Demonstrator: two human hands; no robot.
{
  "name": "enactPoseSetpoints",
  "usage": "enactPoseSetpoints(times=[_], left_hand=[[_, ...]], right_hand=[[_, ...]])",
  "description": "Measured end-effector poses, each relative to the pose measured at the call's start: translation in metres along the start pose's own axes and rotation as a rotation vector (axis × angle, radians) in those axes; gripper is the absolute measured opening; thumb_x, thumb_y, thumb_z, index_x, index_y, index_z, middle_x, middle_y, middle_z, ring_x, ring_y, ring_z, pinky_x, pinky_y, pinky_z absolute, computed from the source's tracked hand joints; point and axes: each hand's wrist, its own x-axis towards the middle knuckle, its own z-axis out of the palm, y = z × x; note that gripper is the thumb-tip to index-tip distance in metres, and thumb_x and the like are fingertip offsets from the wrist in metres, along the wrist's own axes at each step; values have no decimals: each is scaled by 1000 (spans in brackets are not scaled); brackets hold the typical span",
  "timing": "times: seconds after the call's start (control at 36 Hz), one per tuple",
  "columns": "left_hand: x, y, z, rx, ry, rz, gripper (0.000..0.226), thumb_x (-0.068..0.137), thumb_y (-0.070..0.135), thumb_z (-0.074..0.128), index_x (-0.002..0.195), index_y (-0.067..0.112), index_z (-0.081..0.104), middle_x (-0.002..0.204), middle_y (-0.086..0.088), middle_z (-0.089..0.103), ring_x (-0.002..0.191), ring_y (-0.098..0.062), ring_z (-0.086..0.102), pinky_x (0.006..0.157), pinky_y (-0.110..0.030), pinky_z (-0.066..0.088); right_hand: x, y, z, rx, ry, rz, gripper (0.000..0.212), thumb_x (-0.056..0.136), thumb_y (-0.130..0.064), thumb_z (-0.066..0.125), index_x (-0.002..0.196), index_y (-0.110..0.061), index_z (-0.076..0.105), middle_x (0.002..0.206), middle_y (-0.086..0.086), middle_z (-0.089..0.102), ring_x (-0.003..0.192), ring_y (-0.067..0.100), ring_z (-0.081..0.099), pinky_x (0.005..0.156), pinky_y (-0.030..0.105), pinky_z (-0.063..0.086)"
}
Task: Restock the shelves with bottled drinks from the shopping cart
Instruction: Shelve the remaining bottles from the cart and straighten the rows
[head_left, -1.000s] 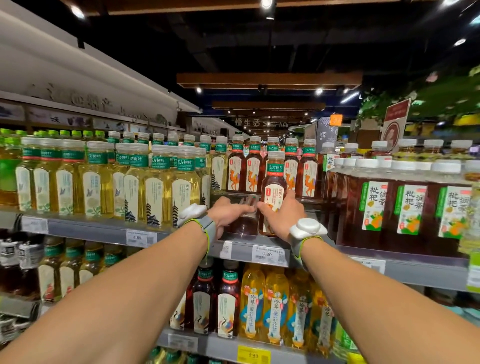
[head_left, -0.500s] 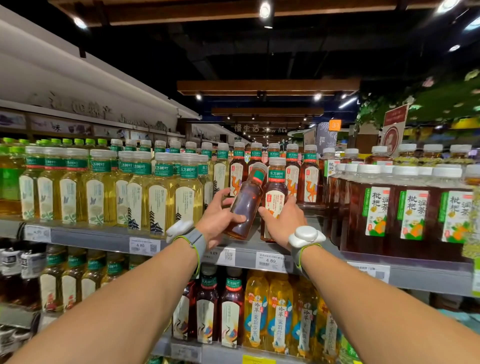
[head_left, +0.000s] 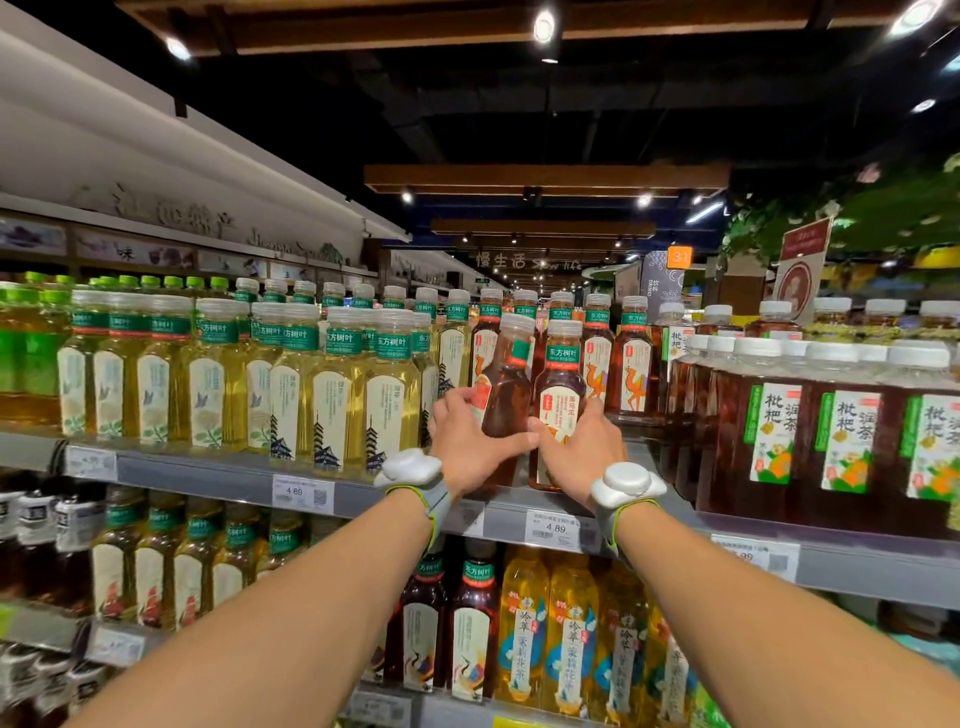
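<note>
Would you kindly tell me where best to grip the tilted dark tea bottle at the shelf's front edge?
Grip the dark tea bottle round its wide lower body, below the narrowing shoulder, from the front-left, as the left hand does: its cap leans right toward the upright bottle, blocking that side.

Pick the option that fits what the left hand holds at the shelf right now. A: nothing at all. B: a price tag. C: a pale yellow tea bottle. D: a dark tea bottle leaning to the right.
D: the left hand grips the dark tea bottle, whose cap leans right toward the upright bottle in the right hand.
</note>
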Motion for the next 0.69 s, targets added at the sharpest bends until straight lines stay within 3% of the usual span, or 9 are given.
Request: enactPoseSetpoints(times=[0.14,0.22,0.31,0.39,0.44,0.5,0.56,0.61,0.69], left_hand=[[-1,0,6,49,44,52,100,62,49,91,135,13,32,129,-3,40,121,-19,46,101,-32,40],[0,-1,3,-36,22,10,89,71,32,88,136,17,29,122,0,59,111,-18,59,92,-29,43],[1,-1,-2,-141,11,-46,94,76,16,81,146,22,19,123,-2,66,109,-22,64,97,-33,46],[-3,1,-1,-179,5,-2,108,75,16,74,156,31,4,152,-5,44,134,-23,49,115,-45,36],[-8,6,0,-140,101,146,101,79,19,71,157,27,7,158,-6,26,141,-16,32,118,-36,27],[-11,17,-4,-21,233,366,83,85,17,67,155,27,22,150,-11,26,135,-16,30,112,-31,27],[-7,35,-7,190,297,475,66,89,19,60,149,35,36,146,-15,31,135,-27,31,110,-42,33],[-1,53,-6,449,295,405,52,95,28,53,144,42,44,147,-16,34,135,-33,30,108,-49,33],[5,66,2,770,249,280,43,98,39,44,141,44,46,142,-18,40,130,-36,33,102,-49,29]], right_hand=[[1,2,0,23,-13,-10,63,82,-63,67,114,-15,43,109,9,68,98,33,66,80,40,54],[2,4,0,22,-6,-20,64,82,-64,67,115,-14,45,110,11,68,101,35,65,81,41,53],[3,4,1,25,-20,-17,66,83,-63,66,118,-13,44,113,13,68,103,36,64,83,43,53],[2,4,0,21,-22,-18,68,82,-64,66,120,-12,43,114,14,67,104,37,63,84,45,54],[2,3,0,18,-16,-21,66,82,-63,67,118,-12,44,113,14,67,102,36,64,81,43,53],[2,2,1,15,-12,-21,66,82,-62,67,118,-12,43,115,14,66,103,37,63,79,40,52],[3,2,0,9,-14,-19,68,82,-61,68,120,-11,43,116,15,66,104,38,63,78,39,50],[4,2,0,1,-5,-24,64,84,-55,69,120,-10,43,116,16,65,104,39,63,74,36,46],[4,2,-1,-6,-5,-20,58,86,-46,70,121,-9,41,116,18,65,103,40,63,74,38,48]])
